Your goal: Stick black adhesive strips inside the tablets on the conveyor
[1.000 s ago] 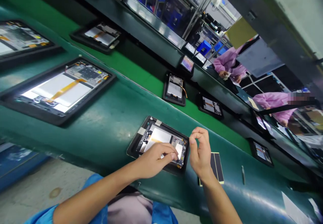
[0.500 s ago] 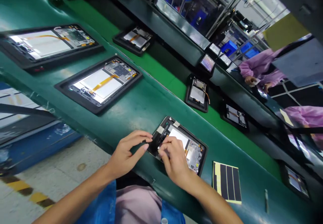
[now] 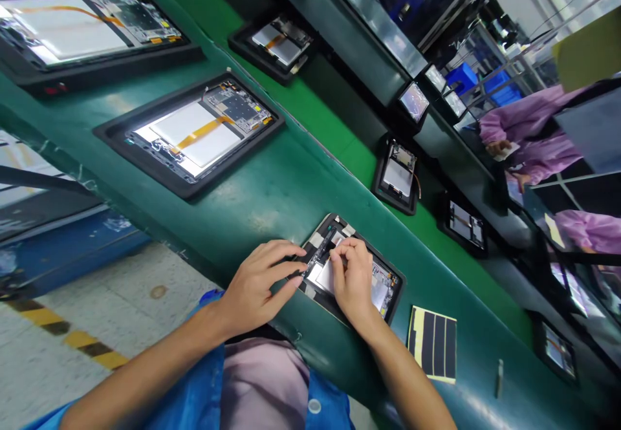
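Note:
An opened tablet (image 3: 394, 288) lies in a black tray on the green bench, its white battery and circuit board showing. My right hand (image 3: 353, 281) is over the tablet's middle, thumb and fingers pinched on a dark piece that looks like a black strip, mostly hidden by the fingertips. At the tablet's left end, my left hand (image 3: 264, 284) has its fingers stretched and apart, fingertips by the edge. To the right lies a yellow backing sheet (image 3: 418, 336) with several black strips on it.
Two more opened tablets, one nearer (image 3: 198, 136) and one farther left (image 3: 72, 26), lie in black trays on the bench. A thin pen-like tool (image 3: 499, 378) lies at right. Beyond runs a green conveyor (image 3: 330, 145) carrying trays. People in pink sleeves (image 3: 528, 126) sit across.
My right hand has moved up and away from the tablet's left end, uncovering more of the battery. The left hand has shifted slightly right, fingers spread wider. The camera view has tilted a little.

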Demonstrator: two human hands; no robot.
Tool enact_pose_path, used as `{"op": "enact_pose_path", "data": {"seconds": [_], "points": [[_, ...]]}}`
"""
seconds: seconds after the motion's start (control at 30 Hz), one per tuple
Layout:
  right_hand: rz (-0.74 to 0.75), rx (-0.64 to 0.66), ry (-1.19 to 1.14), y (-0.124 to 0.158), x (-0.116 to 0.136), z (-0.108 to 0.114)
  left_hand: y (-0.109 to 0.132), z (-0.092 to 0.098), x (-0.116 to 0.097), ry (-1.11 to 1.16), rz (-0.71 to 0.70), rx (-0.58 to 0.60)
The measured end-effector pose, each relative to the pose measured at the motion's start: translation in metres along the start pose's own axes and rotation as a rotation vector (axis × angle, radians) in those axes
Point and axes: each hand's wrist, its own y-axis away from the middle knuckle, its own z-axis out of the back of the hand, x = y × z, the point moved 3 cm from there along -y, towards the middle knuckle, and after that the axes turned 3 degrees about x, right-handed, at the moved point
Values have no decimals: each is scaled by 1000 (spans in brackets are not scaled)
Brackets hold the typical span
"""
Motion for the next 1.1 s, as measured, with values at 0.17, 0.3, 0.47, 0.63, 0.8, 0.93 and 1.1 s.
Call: {"op": "enact_pose_path", "data": {"seconds": [0.17,0.3,0.47,0.63,0.8,0.93,1.1], "points": [[-4,-21,-15,-1,-3,0,-1,-6,0,-133,-30,54],[-14,-48,-14,-3,-2,0,-1,-13,0,-239,-68,145],[-38,-61,-36,-4,-3,-1,-2,-21,0,-340,-109,238],[-59,-65,-61,-4,-6,-2,-3,-26,1,-399,-123,299],[-70,-71,-60,-4,-6,-4,-5,-33,5,-441,-89,373],[-77,-94,-80,-4,-8,-5,-9,-32,4,-464,-77,383],[-124,-212,-234,-6,-11,1,-11,-32,0,-475,-88,379]]}}
